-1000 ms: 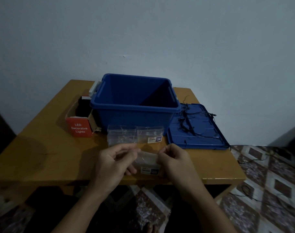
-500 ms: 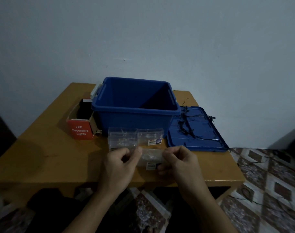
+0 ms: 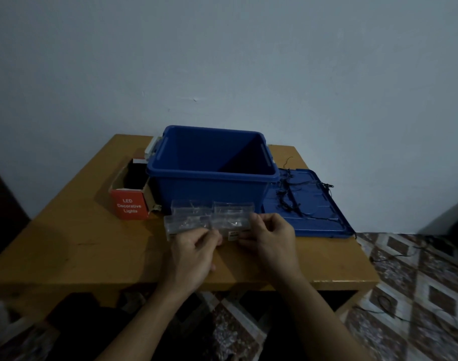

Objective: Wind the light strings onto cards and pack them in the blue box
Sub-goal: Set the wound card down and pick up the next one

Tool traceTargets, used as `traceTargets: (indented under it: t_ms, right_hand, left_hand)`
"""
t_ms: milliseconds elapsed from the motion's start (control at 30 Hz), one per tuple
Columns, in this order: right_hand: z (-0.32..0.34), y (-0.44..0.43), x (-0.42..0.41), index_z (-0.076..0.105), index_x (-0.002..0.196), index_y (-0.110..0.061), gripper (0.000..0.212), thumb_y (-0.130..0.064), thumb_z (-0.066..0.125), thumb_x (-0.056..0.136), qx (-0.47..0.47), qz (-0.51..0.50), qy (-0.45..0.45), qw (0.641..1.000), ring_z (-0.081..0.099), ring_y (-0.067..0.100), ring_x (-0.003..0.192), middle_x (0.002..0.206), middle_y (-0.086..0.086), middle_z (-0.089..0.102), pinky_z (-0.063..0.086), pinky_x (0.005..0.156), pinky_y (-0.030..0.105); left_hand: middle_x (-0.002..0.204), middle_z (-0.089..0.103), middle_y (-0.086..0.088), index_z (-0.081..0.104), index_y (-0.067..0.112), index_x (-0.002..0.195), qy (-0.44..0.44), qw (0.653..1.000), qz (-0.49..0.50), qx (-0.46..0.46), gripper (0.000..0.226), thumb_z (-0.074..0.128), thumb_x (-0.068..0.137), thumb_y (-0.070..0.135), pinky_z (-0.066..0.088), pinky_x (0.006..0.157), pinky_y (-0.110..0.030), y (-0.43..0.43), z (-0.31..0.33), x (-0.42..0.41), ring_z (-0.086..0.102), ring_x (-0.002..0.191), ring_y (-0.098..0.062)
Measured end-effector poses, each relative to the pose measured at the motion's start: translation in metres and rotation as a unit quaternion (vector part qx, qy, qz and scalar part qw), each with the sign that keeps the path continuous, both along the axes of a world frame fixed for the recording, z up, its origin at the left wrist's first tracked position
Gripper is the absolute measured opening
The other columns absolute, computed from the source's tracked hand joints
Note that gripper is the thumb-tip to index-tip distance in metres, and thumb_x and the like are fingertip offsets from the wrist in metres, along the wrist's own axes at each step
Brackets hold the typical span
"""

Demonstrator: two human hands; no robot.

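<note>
brown wood table [image 3: 79, 246] stands close to the person in a dim room, with a patterned floor [image 3: 418, 282] beside it. near the front edge, the left hand [image 3: 194, 252] and the right hand [image 3: 270, 237] hold one clear pack [image 3: 230, 226] between them. each hand pinches one end of it with thumb and fingers. the pack is low, just over the table. it may have a thin light string inside, but it is too dark to be sure.

just behind it lie more clear packs [image 3: 191, 208], packed close together. behind those sits the blue box [image 3: 209, 194]. it is open, and no pack shows inside it. a red card box [image 3: 130, 205] stands just left of the blue box. a blue lid [image 3: 321, 217] lies flat on the right, with a dark light string [image 3: 290, 196] loose on top. far back is a plain wall [image 3: 222, 61].

the clear pack looks thin and smooth. if one hand lets go too soon, it could tip and fall. the box wall is tall, so a low lift could bump the rim. the dark light string looks messy, so a quick pull could make a knot or drag it off the lid.
</note>
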State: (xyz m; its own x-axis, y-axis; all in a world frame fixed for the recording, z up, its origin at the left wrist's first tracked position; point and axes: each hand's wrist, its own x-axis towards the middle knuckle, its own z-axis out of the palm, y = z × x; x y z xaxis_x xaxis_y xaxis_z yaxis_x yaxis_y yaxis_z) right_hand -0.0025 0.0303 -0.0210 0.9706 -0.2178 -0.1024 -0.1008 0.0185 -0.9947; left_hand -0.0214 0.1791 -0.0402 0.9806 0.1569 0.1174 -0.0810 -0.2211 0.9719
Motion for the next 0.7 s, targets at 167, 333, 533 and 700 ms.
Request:
traceTargets:
  t_ms: [167, 333, 533, 700]
  right_hand:
    - [-0.007, 0.000, -0.007, 0.063, 0.102, -0.007, 0.026, -0.033, 0.059, 0.099, -0.018, -0.010, -0.011, 1.000, 0.075, 0.021, 0.080, 0.092, 0.011, 0.074, 0.063, 0.076, 0.043]
    - [-0.010, -0.003, -0.015, 0.060, 0.098, -0.020, 0.008, -0.027, 0.062, 0.098, -0.095, -0.033, -0.041, 0.994, 0.071, 0.022, 0.083, 0.095, 0.004, 0.070, 0.062, 0.076, 0.051]
    - [-0.005, 0.004, -0.025, 0.057, 0.094, -0.027, 0.017, -0.010, 0.060, 0.095, -0.233, -0.020, -0.155, 0.960, 0.058, 0.003, 0.082, 0.091, -0.008, 0.062, 0.051, 0.069, 0.025]
    - [0.012, 0.038, -0.020, 0.058, 0.094, -0.025, 0.017, -0.008, 0.060, 0.093, -0.300, 0.057, -0.237, 0.922, 0.057, 0.004, 0.083, 0.092, -0.009, 0.059, 0.049, 0.069, 0.023]
  left_hand:
    - [0.073, 0.073, -0.005, 0.074, 0.014, 0.077, 0.046, 0.998, -0.027, 0.032, 0.023, 0.060, 0.096, 0.014, 0.044, 0.046, -0.017, 0.005, 0.004, 0.003, 0.059, 0.045, -0.010]
    - [0.081, 0.076, -0.003, 0.072, 0.003, 0.078, 0.111, 0.991, -0.071, -0.007, 0.025, 0.058, 0.097, 0.013, 0.046, 0.048, -0.024, 0.020, 0.018, -0.002, 0.064, 0.058, -0.017]
    - [0.083, 0.077, -0.001, 0.074, 0.007, 0.074, 0.077, 0.995, -0.063, 0.030, 0.029, 0.058, 0.097, 0.014, 0.048, 0.052, -0.029, 0.053, 0.037, -0.015, 0.067, 0.059, -0.018]
    - [0.079, 0.075, 0.003, 0.074, 0.013, 0.076, 0.031, 0.995, 0.040, 0.083, 0.027, 0.059, 0.096, 0.022, 0.051, 0.057, -0.036, 0.090, 0.057, -0.014, 0.067, 0.062, -0.015]
